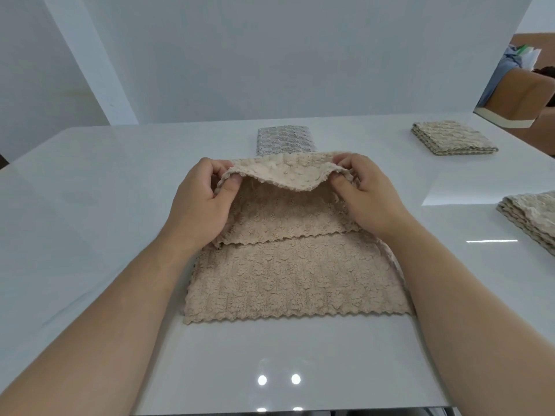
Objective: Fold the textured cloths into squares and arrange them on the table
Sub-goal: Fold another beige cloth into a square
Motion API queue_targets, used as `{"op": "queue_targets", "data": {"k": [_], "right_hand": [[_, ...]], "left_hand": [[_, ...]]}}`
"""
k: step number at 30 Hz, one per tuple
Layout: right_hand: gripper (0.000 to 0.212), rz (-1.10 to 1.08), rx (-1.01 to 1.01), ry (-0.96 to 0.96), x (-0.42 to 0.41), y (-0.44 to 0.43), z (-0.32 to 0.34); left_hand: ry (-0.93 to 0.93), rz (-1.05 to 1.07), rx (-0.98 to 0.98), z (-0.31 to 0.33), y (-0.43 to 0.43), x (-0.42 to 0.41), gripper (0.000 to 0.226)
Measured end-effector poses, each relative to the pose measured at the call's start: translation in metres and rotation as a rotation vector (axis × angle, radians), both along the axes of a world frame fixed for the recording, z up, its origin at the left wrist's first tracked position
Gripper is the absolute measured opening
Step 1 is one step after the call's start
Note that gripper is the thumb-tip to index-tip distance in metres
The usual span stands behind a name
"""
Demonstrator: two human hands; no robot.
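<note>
A beige textured cloth (288,277) lies spread on the white table (90,190) in front of me. Its far part is lifted and curls back toward me. My left hand (201,199) pinches the raised far-left corner, and my right hand (366,196) pinches the far-right corner. The lifted edge hangs between both hands above a doubled layer of the same cloth. A grey folded cloth (285,139) rests just behind the raised edge, partly hidden by it.
A folded beige cloth (453,138) sits at the far right of the table. A stack of folded beige cloths (531,217) lies at the right edge. A white wall (270,55) rises behind the table; brown furniture (528,94) shows beyond the right corner.
</note>
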State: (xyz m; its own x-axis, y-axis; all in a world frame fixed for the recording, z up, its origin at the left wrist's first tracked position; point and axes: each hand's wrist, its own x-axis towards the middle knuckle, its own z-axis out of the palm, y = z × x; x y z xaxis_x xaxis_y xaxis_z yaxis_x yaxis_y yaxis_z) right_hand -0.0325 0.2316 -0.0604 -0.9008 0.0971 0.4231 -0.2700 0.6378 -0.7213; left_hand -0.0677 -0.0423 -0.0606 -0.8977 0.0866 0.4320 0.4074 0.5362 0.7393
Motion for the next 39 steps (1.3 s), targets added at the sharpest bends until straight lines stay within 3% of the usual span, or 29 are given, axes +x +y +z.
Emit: {"op": "queue_targets", "data": {"k": [4,11,24,30,39], "right_hand": [[0.003,-0.096,0.046,-0.042,0.000,0.003,-0.001],[0.016,-0.237,0.144,0.004,0.006,0.009,0.004],[0.018,-0.311,0.130,-0.053,0.012,0.005,0.017],[0.032,-0.315,0.173,-0.164,0.012,0.004,0.016],[0.016,-0.231,0.338,-0.294,0.009,0.009,0.007]], "left_hand": [[0.010,0.030,-0.116,-0.003,-0.002,-0.002,0.019],[-0.016,0.067,-0.194,0.008,-0.008,0.006,0.022],[-0.062,-0.039,-0.402,0.029,-0.007,0.021,0.018],[-0.132,-0.105,-0.489,0.031,-0.006,0.026,0.019],[-0.178,-0.156,-0.584,0.027,-0.008,0.024,0.016]]}}
